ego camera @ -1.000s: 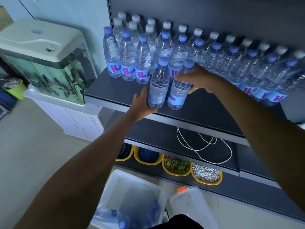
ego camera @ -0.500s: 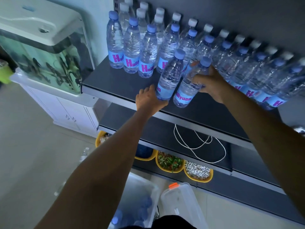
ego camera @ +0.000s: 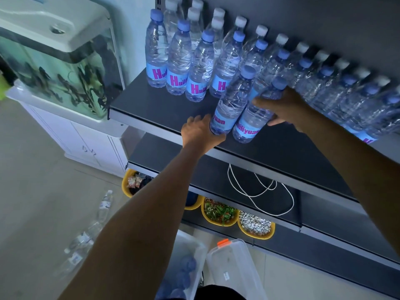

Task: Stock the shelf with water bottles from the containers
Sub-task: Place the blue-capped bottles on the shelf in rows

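Observation:
Two clear water bottles with blue caps stand side by side on the dark top shelf (ego camera: 164,113), in front of the stocked rows (ego camera: 194,61). My left hand (ego camera: 200,132) grips the base of the left bottle (ego camera: 232,102). My right hand (ego camera: 285,109) wraps round the middle of the right bottle (ego camera: 254,118), thumb in front. Both bottles lean a little to the right. Several more bottles lie in the clear container (ego camera: 184,267) on the floor below.
A fish tank (ego camera: 58,68) on a white cabinet stands left of the shelf. A white cord (ego camera: 259,189) lies on the middle shelf; yellow bowls (ego camera: 218,213) sit on the bottom one. A second clear bin (ego camera: 236,269) and loose bottles (ego camera: 86,234) are on the floor.
Both bottles have come down onto the top shelf and moved a little further in. My left hand slid down to the base of its bottle.

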{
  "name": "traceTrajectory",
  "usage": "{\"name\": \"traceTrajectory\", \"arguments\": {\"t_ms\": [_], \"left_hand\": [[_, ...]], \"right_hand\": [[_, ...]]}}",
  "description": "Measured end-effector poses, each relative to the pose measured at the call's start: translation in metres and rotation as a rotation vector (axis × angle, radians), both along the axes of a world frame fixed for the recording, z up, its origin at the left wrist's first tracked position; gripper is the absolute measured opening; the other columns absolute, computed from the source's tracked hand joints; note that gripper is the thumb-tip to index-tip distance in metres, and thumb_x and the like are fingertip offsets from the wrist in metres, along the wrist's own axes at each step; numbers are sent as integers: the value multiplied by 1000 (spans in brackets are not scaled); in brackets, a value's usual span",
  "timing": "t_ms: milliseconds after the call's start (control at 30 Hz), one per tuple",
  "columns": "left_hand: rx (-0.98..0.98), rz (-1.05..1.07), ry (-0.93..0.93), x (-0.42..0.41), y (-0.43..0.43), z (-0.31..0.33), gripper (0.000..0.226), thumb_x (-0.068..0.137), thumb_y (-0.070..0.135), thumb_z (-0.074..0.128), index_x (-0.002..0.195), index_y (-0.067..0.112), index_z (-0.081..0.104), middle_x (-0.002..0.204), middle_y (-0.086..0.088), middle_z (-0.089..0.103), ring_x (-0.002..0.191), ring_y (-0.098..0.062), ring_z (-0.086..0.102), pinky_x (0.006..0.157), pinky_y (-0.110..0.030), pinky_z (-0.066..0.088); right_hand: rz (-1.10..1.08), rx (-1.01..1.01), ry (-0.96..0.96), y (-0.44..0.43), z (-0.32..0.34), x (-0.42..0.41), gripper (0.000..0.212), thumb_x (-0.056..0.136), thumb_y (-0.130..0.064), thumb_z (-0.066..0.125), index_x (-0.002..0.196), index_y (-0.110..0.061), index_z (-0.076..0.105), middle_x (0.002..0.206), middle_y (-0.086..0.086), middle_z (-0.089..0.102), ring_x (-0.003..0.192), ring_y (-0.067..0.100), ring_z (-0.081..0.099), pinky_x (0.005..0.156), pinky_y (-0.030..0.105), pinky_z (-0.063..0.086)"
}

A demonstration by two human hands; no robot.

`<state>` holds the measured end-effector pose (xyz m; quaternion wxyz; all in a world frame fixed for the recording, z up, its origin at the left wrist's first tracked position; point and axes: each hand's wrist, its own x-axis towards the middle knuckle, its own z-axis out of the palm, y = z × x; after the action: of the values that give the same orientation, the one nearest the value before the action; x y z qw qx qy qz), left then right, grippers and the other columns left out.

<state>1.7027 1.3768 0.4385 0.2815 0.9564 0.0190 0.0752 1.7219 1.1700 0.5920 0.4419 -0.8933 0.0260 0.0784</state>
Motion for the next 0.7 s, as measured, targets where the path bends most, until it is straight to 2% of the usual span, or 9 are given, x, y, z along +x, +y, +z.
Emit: {"name": "traceTrajectory", "arguments": {"t_ms": [67, 133, 200, 267, 367, 467, 567, 600, 700], "left_hand": [[-21, -23, -21, -1, 5, -3, 70, 73, 65, 68, 129, 26, 56, 114, -1, 63, 113, -25, 55, 85, -35, 44], [-49, -36, -47, -2, 8, -5, 66, 75, 60, 69, 130, 26, 58, 115, 0, 64, 114, -24, 56, 87, -34, 45], [-66, -35, -58, -2, 9, -4, 62, 77, 58, 70, 128, 25, 60, 114, 1, 65, 113, -24, 56, 89, -35, 46], [-77, -27, -56, -1, 8, -4, 59, 76, 60, 71, 122, 25, 60, 111, 2, 65, 110, -23, 56, 86, -34, 47], [-81, -17, -48, 0, 5, -2, 62, 72, 66, 72, 117, 26, 57, 108, 3, 65, 107, -22, 57, 84, -35, 49], [-49, -9, -51, 0, 4, -3, 65, 72, 70, 71, 117, 25, 56, 107, 2, 64, 105, -23, 57, 84, -37, 49], [-26, -9, -69, -1, 2, -5, 69, 72, 72, 69, 119, 24, 56, 107, 0, 64, 105, -24, 58, 84, -38, 49], [-17, -3, -74, -1, 2, -5, 70, 72, 73, 69, 120, 23, 57, 108, -1, 64, 106, -25, 58, 85, -38, 48], [-1, -12, -94, -2, 2, -6, 69, 75, 69, 65, 130, 27, 57, 111, -1, 64, 110, -27, 56, 87, -37, 45]], "right_hand": [[29, -11, 1, -6, 2, 5, 32, 87, -23, 83, 105, -41, 63, 105, -18, 70, 94, 5, 68, 85, 43, 60], [44, -15, -9, -12, 3, 8, 36, 88, -13, 79, 117, -30, 65, 104, -16, 73, 97, 7, 70, 92, 45, 60], [66, -5, 5, -16, 0, 7, 44, 90, -6, 74, 129, -23, 61, 115, -7, 72, 110, 16, 69, 100, 50, 57], [60, 11, 9, -19, -3, 5, 48, 90, -3, 71, 131, -26, 58, 127, 0, 69, 123, 26, 64, 107, 53, 52], [36, 50, 14, -18, -5, 4, 56, 90, -1, 69, 138, -26, 54, 133, 3, 67, 126, 26, 62, 111, 52, 49], [23, 35, -23, -14, -14, 2, 69, 88, 2, 70, 148, -20, 44, 133, 2, 66, 122, 20, 63, 107, 42, 51], [-52, 61, -63, -7, -35, -4, 80, 86, 0, 77, 151, -14, 33, 126, -9, 62, 107, -4, 64, 89, 16, 53], [-92, 65, -72, -5, -46, -7, 81, 84, -6, 81, 150, -14, 34, 130, -7, 61, 112, -2, 64, 94, 19, 54], [-210, -27, -129, 5, -78, -13, 90, 77, -28, 89, 150, -16, 38, 150, 7, 50, 139, 24, 50, 117, 47, 42]]}}
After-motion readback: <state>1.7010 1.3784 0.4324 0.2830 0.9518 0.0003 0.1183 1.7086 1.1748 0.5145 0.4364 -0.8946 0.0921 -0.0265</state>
